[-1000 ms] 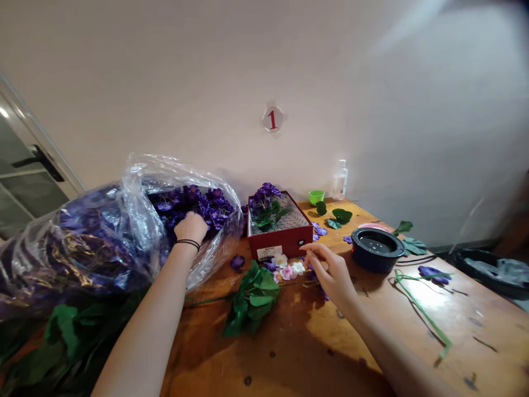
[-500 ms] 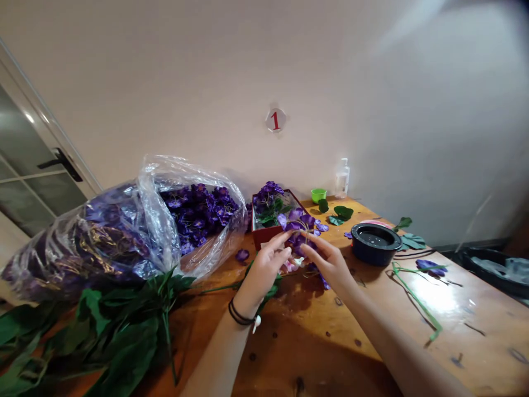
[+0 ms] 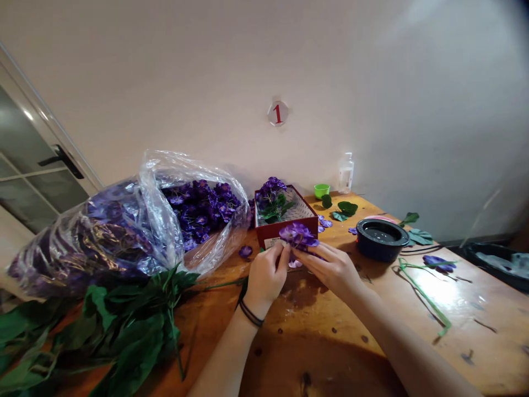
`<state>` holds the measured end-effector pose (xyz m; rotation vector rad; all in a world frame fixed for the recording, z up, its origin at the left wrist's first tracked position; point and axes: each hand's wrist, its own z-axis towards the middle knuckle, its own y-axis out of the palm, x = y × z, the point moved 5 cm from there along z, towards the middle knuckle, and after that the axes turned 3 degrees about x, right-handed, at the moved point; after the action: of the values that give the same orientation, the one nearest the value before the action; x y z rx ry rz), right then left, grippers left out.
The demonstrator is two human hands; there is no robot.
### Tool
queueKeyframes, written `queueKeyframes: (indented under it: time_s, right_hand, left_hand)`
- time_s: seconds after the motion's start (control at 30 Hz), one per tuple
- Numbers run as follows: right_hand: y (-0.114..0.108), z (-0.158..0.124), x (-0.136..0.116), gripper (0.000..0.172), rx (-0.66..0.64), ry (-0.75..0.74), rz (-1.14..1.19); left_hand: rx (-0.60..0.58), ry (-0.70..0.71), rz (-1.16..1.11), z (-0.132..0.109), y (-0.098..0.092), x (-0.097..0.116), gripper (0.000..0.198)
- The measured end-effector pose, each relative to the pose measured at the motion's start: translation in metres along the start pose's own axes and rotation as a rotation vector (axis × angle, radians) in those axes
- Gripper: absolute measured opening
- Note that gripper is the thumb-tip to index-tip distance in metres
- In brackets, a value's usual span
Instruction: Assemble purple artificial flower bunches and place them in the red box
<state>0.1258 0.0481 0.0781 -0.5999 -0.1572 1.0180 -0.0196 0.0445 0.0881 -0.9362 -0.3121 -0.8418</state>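
Observation:
My left hand (image 3: 266, 274) and my right hand (image 3: 330, 268) meet above the wooden table (image 3: 330, 342), just in front of a red box (image 3: 289, 229). Both pinch the same small purple artificial flower cluster (image 3: 298, 234), fingers closed under its blossoms. The red box holds more purple flowers with green leaves (image 3: 273, 201). A black band sits on my left wrist. To the left, a clear plastic bag (image 3: 136, 220) is full of purple flowers.
Green leafy stems (image 3: 115, 325) lie at the front left. A dark round bowl (image 3: 382, 239) stands right of the box; loose leaves, petals and a green stem (image 3: 425, 298) lie around it. At the wall: a green cup (image 3: 321, 190), a clear bottle (image 3: 346, 172).
My left hand left the plastic bag and came to the middle with a purple flower cluster. My right hand rose to meet it; both now hold it lower, near the red box.

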Motion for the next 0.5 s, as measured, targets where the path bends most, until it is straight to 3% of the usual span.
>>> queueKeyframes:
  time_s: [0.1, 0.2, 0.3, 0.37, 0.43, 0.5]
  right_hand:
    - [-0.008, 0.003, 0.003, 0.028, 0.073, 0.042, 0.013]
    - [-0.019, 0.005, 0.017, 0.041, 0.193, 0.262, 0.139]
    - [-0.008, 0.005, 0.026, 0.065, 0.024, 0.465, 0.451]
    - [0.004, 0.003, 0.023, 0.064, -0.106, 0.516, 0.687]
    - [0.011, 0.002, 0.019, 0.054, -0.100, 0.560, 0.846]
    - [0.011, 0.001, 0.018, 0.049, 0.000, 0.635, 0.896]
  left_hand:
    - [0.093, -0.079, -0.270, 0.004, -0.002, -0.007, 0.039]
    - [0.150, -0.312, -0.701, 0.006, -0.002, -0.020, 0.044]
    - [-0.035, -0.439, -0.988, 0.004, 0.011, -0.017, 0.042]
    - [-0.226, -0.458, -1.014, -0.001, 0.024, -0.009, 0.042]
    - [-0.374, -0.470, -0.994, -0.008, 0.036, -0.004, 0.044]
    - [-0.463, -0.469, -1.006, -0.013, 0.044, 0.000, 0.047]
